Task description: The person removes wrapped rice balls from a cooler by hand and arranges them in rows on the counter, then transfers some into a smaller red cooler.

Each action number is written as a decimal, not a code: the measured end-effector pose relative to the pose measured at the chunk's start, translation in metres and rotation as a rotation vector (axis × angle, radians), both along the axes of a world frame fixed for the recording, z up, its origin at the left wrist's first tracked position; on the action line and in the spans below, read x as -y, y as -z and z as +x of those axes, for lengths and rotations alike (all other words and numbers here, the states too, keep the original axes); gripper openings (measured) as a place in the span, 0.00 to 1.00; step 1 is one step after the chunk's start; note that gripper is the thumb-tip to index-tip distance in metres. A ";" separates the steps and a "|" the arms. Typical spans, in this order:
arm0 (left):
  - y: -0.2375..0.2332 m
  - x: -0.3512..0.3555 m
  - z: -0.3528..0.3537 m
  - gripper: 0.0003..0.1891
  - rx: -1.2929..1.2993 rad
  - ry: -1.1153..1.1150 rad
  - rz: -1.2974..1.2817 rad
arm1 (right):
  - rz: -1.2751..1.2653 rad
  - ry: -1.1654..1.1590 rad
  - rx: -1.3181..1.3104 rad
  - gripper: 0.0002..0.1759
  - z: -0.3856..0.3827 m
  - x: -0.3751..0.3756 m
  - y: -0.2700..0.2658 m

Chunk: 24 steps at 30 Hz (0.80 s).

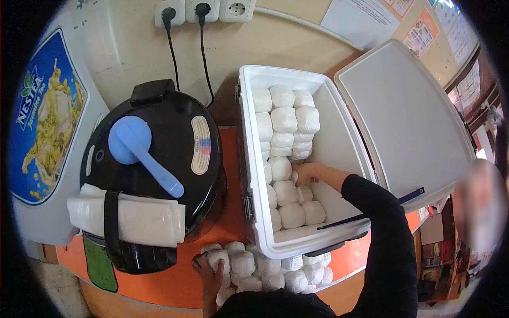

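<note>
Near the table's front edge, my left hand point(208, 274) has its thumb and fingers curled round a white paper-wrapped bundle point(218, 258). More wrapped bundles point(243, 264) like it are heaped beside that hand, to the right. My right hand point(308, 173) reaches down inside a white cooler box point(339, 132), its fingers bent round a wrapped bundle point(295, 176) that shows only in part. Rows of stacked bundles point(284, 120) fill the box's left side and back, with others point(292, 215) at the near end. The right fingertips are mostly hidden.
The box's hinged lid point(408, 122) stands open to the right. At left, a black round cooker point(154, 116) carries a blue scoop point(139, 148) and a white folded bundle point(148, 220). A Nestea dispenser point(53, 116) stands farther left. Cords hang from wall sockets point(236, 9).
</note>
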<state>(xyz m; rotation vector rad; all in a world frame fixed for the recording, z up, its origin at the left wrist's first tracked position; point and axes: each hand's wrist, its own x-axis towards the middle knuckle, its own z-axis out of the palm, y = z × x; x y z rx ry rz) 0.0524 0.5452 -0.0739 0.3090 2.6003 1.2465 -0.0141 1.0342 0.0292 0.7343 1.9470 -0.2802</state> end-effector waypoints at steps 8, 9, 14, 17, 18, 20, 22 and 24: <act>-0.007 0.004 -0.016 0.34 0.092 0.091 0.079 | 0.046 -0.282 -0.639 0.62 0.020 -0.024 0.060; -0.012 0.003 -0.017 0.34 0.119 0.096 0.091 | 0.052 -0.278 -0.641 0.62 0.025 -0.025 0.058; -0.038 -0.003 -0.013 0.28 -0.054 0.048 0.071 | 0.215 -0.265 -0.562 0.54 0.043 0.009 -0.012; -0.070 -0.005 -0.006 0.20 -0.242 0.026 0.130 | 0.084 -0.152 -0.481 0.50 0.053 0.037 -0.102; -0.084 -0.007 -0.003 0.16 -0.293 0.043 0.215 | 0.079 -0.210 -0.591 0.46 0.061 0.045 -0.126; -0.136 -0.023 0.003 0.13 -0.258 0.098 0.404 | 0.117 -0.216 -0.786 0.41 0.079 0.083 -0.190; -0.168 -0.036 0.008 0.13 -0.184 0.241 0.656 | 0.131 -0.186 -1.025 0.41 0.102 0.136 -0.249; -0.233 -0.062 0.019 0.19 0.130 0.339 0.973 | 0.126 -0.247 -1.286 0.42 0.125 0.178 -0.275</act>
